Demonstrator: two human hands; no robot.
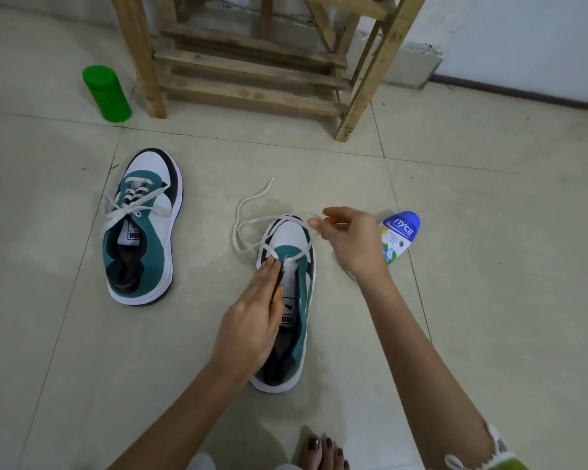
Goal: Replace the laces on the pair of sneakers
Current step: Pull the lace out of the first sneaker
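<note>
Two teal, white and black sneakers lie on the tiled floor. The left sneaker (142,228) stands apart, its white lace loosely crossed over the eyelets. The right sneaker (291,293) lies in front of me, toe pointing away. My left hand (252,320) rests flat on its tongue and left side, fingers straight. My right hand (348,239) pinches one strand of the white lace (248,215) above the toe. The lace's other end curls free on the floor to the left of the toe.
A blue and white powder bottle (399,237) lies just right of my right hand. A green cylindrical container (106,93) stands at the back left beside a wooden rack (252,69). My bare foot (323,452) shows at the bottom edge.
</note>
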